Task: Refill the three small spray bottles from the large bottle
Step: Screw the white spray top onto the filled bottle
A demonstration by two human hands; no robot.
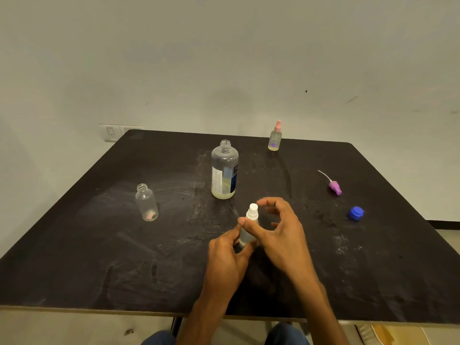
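A small frosted spray bottle with a white nozzle stands near the table's middle. My left hand grips its body from the left. My right hand curls around its top, thumb on the neck, fingers apart. The large clear bottle, uncapped and holding a little pale liquid, stands just behind. An uncapped small clear bottle stands at the left. A small bottle with a pink sprayer stands at the far edge. A purple sprayer head with its tube lies at the right.
A blue cap lies on the black table at the right, near the purple sprayer head. A wall with a switch plate is behind the table. My knees show below the near edge.
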